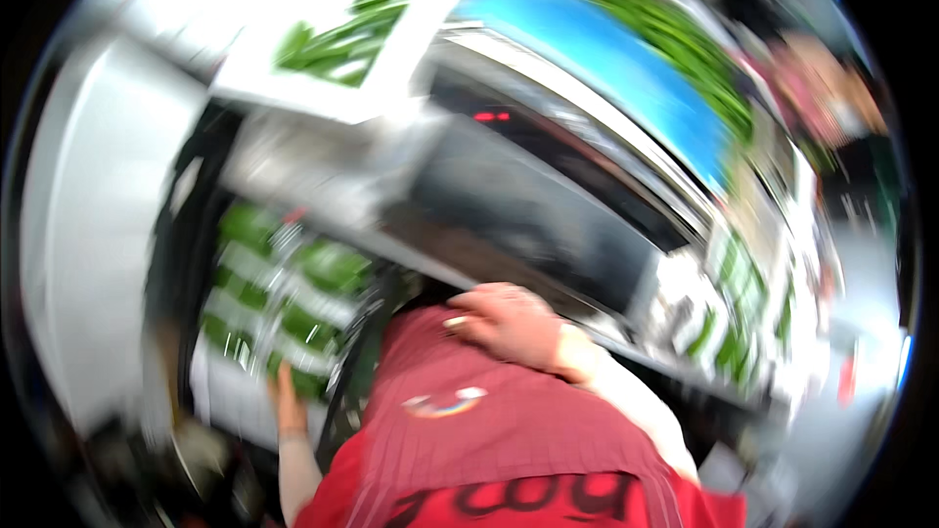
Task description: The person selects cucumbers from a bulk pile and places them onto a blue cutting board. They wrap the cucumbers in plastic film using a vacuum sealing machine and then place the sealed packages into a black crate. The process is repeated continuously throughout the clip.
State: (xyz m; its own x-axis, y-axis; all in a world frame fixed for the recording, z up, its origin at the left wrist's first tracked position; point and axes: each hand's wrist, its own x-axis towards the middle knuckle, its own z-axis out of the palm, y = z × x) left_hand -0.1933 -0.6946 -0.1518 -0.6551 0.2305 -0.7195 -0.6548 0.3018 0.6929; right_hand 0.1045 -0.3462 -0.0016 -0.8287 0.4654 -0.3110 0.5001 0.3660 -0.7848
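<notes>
Blur covers much of the picture. My left hand (287, 396) reaches down at the near edge of a crate, its fingers touching or just beside a wrapped pack of green vegetables (301, 374); whether it grips the pack cannot be told. Rows of such packs (246, 286) lie inside the dark crate (359, 330). My right hand (510, 326) is in front of the dark red apron (513, 425), near the edge of the metal machine (528, 198), its fingers bent, with no clear object in them.
Green vegetables on a white tray (249, 81) stand at upper left. Behind the machine, long green vegetables (660, 37) lie by a blue surface (587, 51). Wrapped packs (733, 308) are at right. Another person (829, 95) is at upper right.
</notes>
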